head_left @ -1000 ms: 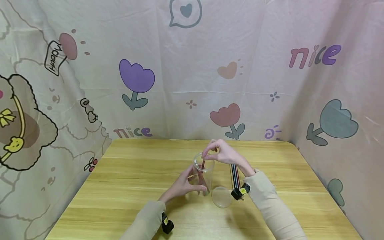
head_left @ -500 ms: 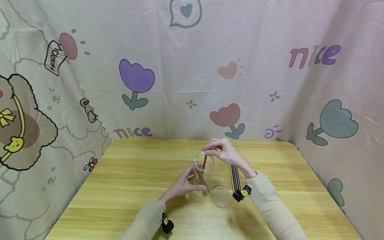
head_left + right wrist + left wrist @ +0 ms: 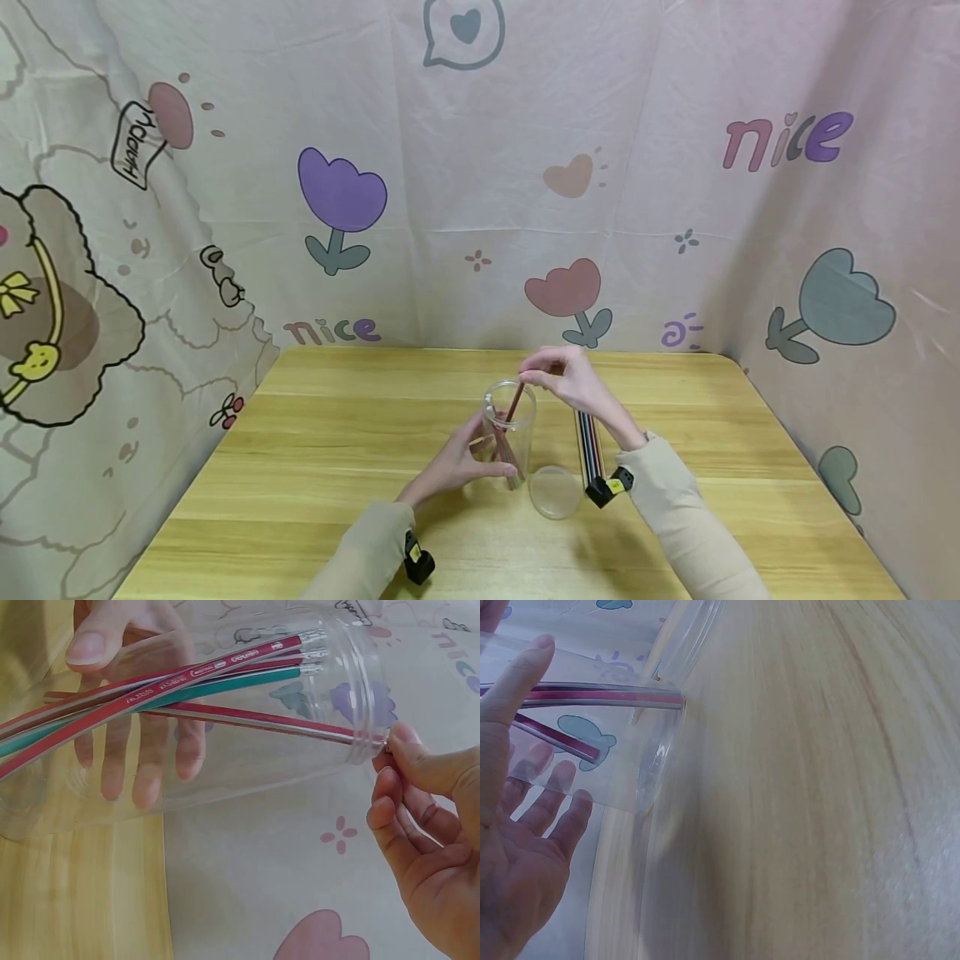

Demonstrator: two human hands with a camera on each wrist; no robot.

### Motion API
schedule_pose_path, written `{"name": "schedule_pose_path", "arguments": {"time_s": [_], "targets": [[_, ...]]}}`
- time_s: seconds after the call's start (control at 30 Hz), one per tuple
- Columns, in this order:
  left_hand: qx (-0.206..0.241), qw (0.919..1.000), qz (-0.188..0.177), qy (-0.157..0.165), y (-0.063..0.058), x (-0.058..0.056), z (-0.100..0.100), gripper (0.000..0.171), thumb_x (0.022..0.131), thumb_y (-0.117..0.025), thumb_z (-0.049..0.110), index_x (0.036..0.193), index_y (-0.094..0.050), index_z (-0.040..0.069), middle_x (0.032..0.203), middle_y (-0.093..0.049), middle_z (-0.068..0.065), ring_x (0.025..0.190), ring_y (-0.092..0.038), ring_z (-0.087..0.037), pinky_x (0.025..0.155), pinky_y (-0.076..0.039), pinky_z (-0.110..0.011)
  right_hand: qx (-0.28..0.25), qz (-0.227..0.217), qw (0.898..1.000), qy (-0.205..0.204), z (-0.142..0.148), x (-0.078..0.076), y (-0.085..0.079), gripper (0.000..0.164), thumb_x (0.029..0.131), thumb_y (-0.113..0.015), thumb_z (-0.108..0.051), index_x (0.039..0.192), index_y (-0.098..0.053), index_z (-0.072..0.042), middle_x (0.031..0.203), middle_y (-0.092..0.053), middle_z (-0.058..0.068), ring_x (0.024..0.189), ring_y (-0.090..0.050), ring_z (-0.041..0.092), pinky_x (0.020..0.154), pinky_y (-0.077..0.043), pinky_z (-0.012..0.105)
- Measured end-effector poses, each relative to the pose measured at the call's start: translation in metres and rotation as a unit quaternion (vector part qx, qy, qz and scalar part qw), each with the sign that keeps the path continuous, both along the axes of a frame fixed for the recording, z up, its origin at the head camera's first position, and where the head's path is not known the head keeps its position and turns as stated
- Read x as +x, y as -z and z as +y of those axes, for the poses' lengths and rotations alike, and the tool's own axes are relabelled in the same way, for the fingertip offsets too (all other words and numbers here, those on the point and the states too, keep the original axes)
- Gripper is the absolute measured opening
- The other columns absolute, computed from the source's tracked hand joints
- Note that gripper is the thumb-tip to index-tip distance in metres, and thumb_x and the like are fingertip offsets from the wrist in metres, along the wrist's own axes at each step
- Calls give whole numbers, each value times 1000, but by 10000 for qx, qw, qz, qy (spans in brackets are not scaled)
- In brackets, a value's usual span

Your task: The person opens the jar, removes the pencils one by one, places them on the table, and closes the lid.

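A clear plastic jar point(image 3: 523, 446) stands on the table, and my left hand point(image 3: 452, 463) grips its lower part with thumb and fingers around the wall. Several pencils lean inside it; the right wrist view shows red ones with white eraser ends and a teal pencil point(image 3: 225, 687). At the jar's mouth my right hand point(image 3: 572, 385) pinches the top end of a red pencil point(image 3: 262, 724) between thumb and fingers. That pencil slants, most of it inside the jar. In the left wrist view, a pencil's lower end point(image 3: 585, 750) hangs above the jar's bottom.
A round clear lid point(image 3: 554, 493) lies flat just right of the jar. Beyond it a row of pencils point(image 3: 588, 442) lies side by side, partly under the right wrist's camera. A printed cloth point(image 3: 480, 208) hangs behind the wooden table point(image 3: 315, 467).
My right hand has moved slightly up and to the right, drawing the red pencil higher and tilting it toward the right. The left hand and the jar stay in place.
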State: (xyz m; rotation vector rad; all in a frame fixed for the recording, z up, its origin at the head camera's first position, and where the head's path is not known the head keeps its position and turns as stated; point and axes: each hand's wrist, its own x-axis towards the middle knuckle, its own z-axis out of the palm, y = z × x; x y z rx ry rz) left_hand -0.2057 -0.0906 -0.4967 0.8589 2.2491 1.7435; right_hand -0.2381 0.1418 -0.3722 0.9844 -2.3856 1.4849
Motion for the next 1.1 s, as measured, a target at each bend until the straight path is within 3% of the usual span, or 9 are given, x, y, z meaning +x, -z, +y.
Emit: {"name": "schedule_pose_path", "arguments": {"time_s": [0.17,0.4,0.57,0.67,0.87,0.97,1.1], "targets": [[-31,10000,56,-13,0,0,0,86,83,-84,18,154,-36,28,157,-46,-4,142,-46,-34,119,-39,-57,-569,-76,9982,145,5,0,0,8,90,-71,1,96,-74,4,81,-73,20,64,-62,1,57,-53,16],[-52,10000,18,-63,0,0,1,86,82,-84,17,153,-37,27,156,-46,-6,143,-46,-33,118,-40,-56,-1198,272,9920,285,11,2,1,9,90,-69,6,98,-72,7,75,-72,-6,63,-64,1,52,-52,15],[-96,9999,12,-73,0,0,1,83,82,-84,18,151,-40,25,156,-46,-14,145,-43,-34,120,-38,-55,-1883,505,9803,303,17,3,-1,8,90,-66,10,97,-69,12,82,-74,-8,66,-66,1,56,-56,15],[-100,9999,-6,-75,1,0,1,86,82,-84,18,154,-37,23,156,-46,-15,145,-43,-34,120,-37,-55,-2259,524,9724,249,21,3,-4,7,90,-65,11,96,-70,9,84,-75,-8,68,-67,1,62,-60,18],[-88,9999,22,-71,1,-1,0,86,82,-84,18,154,-37,23,153,-49,-12,145,-43,-34,120,-38,-56,-2770,702,9580,255,29,2,-8,22,90,-63,14,96,-72,-6,84,-76,-8,69,-69,2,63,-61,19],[-125,9998,48,-113,2,-1,0,84,82,-85,19,152,-39,24,150,-52,-7,143,-45,-34,119,-39,-56,-2935,804,9521,285,32,1,-9,24,90,-62,15,97,-72,-6,85,-76,-7,68,-70,3,64,-61,19],[-116,9999,60,-107,2,-2,1,81,82,-85,18,150,-41,16,149,-51,-6,143,-45,-34,118,-40,-57,-3149,913,9445,226,35,1,-10,25,90,-61,16,97,-72,-5,83,-77,-4,67,-71,5,64,-61,20]]}}
